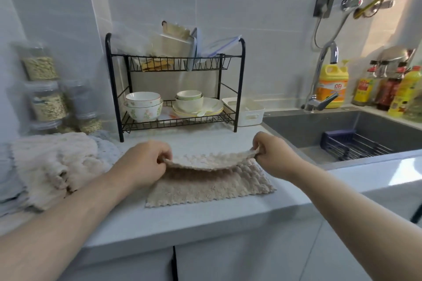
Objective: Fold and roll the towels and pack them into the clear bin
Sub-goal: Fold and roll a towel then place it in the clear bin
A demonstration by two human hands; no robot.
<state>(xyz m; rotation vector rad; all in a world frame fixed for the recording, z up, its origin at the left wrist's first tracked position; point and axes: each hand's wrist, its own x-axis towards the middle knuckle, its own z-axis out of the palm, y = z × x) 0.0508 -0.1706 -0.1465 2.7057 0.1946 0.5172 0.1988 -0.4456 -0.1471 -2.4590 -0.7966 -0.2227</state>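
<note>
A heap of cream fluffy towels (pixel 54 164) lies at the left of the white countertop (pixel 182 219). The left hand (pixel 146 162) and right hand (pixel 274 151) each pinch a far corner of the beige textured towel (pixel 210 185), lifted between them over its near half, which lies flat.

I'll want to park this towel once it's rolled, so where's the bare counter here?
Two bare patches: the strip between the beige towel and the dish rack, and the front strip between the towel and the counter edge. The left is crowded by the towel pile and clear jars; the sink takes the right.
</note>
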